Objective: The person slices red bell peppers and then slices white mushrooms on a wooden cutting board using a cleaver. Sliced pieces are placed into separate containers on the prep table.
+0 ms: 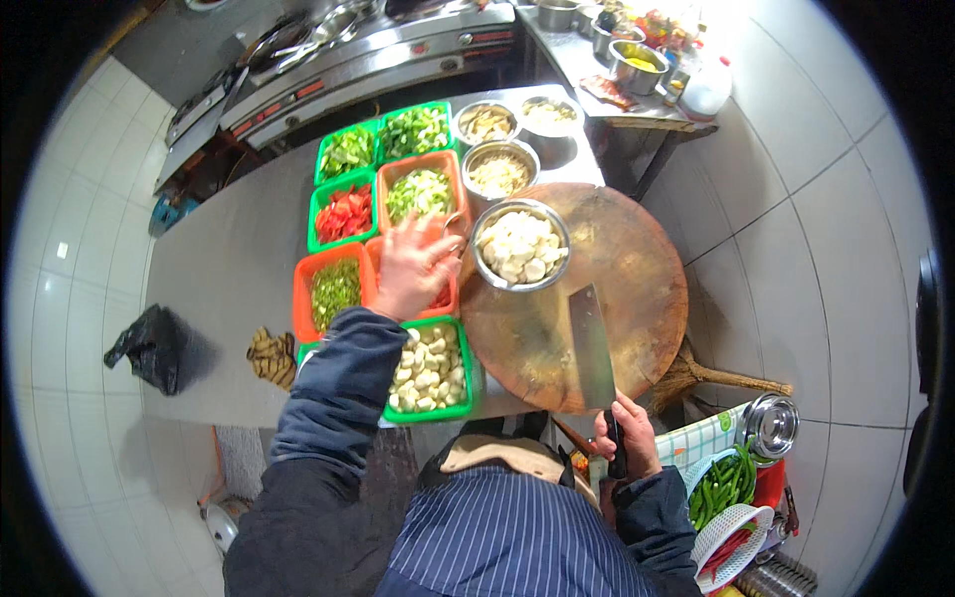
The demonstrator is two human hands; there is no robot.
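My right hand (629, 435) grips the black handle of a cleaver (593, 351), whose broad blade lies over a round wooden chopping block (634, 283). My left hand (419, 265), blurred and with fingers spread, is above the orange baskets, over one with red pieces that it partly hides. Beyond it an orange basket (456, 163) holds chopped green and white vegetable. A steel bowl (561, 276) of pale slices stands on the block's far left part. Nearer me, a green basket (466, 403) holds peeled garlic cloves.
More baskets hold red pieces (344, 214), chopped greens (336, 292) and leafy greens (348, 151). Steel bowls (501, 173) stand behind the block. Ginger (271, 358) and a black plastic bag (153, 351) lie at left. A basket of green chillies (724, 489) is at lower right; a stove (373, 67) stands beyond.
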